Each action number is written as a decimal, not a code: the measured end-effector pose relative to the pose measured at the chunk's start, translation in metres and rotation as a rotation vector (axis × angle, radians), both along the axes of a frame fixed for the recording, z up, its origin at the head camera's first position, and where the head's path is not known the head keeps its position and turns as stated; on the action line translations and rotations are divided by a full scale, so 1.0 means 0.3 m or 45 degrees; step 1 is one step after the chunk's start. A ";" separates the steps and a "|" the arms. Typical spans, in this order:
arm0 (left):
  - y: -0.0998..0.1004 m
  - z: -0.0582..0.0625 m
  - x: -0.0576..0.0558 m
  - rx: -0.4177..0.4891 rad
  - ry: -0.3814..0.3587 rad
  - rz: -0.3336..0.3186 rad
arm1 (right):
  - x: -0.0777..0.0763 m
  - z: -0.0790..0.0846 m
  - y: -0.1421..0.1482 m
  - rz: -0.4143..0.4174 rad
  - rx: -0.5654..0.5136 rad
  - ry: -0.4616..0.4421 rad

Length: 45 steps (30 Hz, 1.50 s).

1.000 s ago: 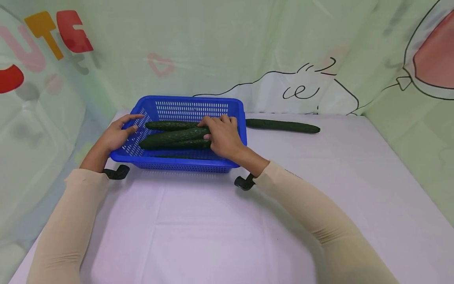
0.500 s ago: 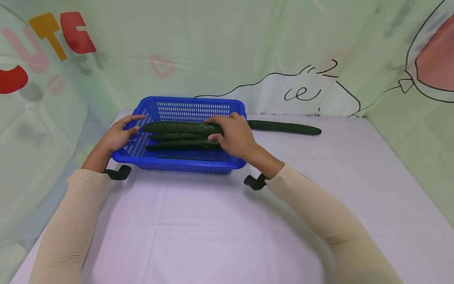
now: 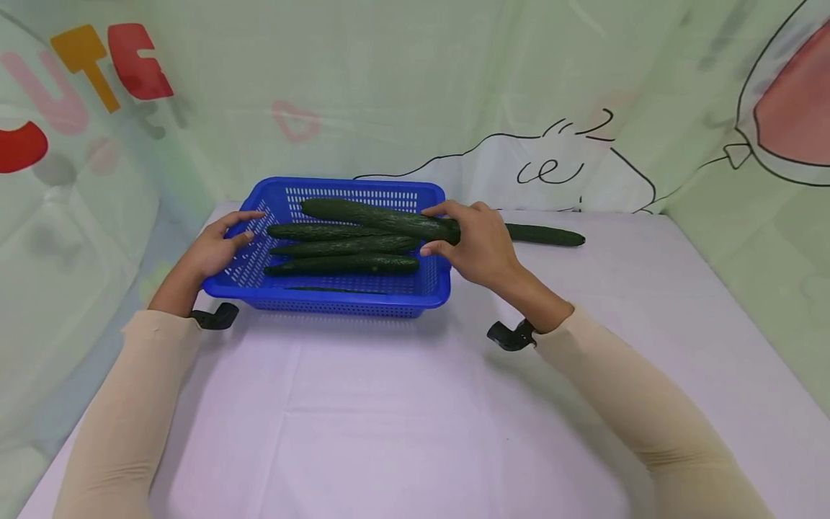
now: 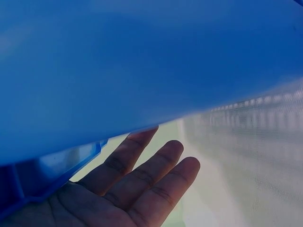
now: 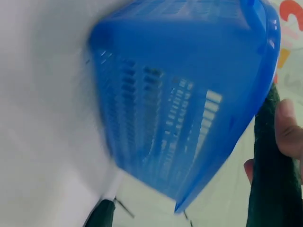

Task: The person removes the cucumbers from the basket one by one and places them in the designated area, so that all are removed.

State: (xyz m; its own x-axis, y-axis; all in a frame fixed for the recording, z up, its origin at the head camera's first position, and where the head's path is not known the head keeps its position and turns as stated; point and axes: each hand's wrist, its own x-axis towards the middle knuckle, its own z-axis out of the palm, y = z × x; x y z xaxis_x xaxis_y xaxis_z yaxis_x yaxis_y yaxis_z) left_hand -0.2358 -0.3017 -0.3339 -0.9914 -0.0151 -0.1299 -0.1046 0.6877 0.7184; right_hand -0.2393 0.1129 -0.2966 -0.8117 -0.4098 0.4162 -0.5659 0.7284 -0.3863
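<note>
My right hand [image 3: 481, 245] grips the right end of a dark green cucumber [image 3: 372, 216] between thumb and fingers. That cucumber slants across the blue basket [image 3: 324, 294], its far end over the back of the basket, and in the right wrist view the held cucumber [image 5: 274, 179] overlaps the rim. Below it, several more cucumbers [image 3: 344, 264] lie side by side in the basket. My left hand [image 3: 217, 245] holds the basket's left rim, thumb over the inner side. In the left wrist view the other fingers [image 4: 163, 189] stretch out beneath the rim, outside the wall.
Another cucumber [image 3: 547, 235] lies on the white-covered table [image 3: 389, 404], right of the basket and partly hidden behind my right hand. A printed pale green curtain [image 3: 402, 94] closes off the back and sides. Dark wrist mounts [image 3: 509, 336] sit under both wrists.
My right hand took hold of a cucumber among those in the basket, lifted it and moved right to the rim with it. The left hand and basket stay in place.
</note>
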 end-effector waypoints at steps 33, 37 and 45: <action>0.014 0.001 -0.010 0.021 -0.009 0.005 | -0.009 -0.009 0.510 -0.079 -0.070 0.088; 0.013 0.000 -0.013 0.023 -0.005 0.000 | -0.027 -0.013 0.556 -0.126 -0.059 0.051; 0.013 -0.007 -0.021 0.028 -0.010 0.003 | -0.080 -0.053 0.634 -0.273 -0.017 -0.091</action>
State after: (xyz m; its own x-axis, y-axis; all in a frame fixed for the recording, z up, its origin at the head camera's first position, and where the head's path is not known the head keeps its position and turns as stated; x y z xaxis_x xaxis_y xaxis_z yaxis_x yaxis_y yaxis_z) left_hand -0.2421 -0.2977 -0.3360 -0.9904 -0.0145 -0.1377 -0.1117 0.6715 0.7325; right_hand -0.2634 0.3032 -0.3126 -0.9072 -0.2195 0.3589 -0.3695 0.8236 -0.4304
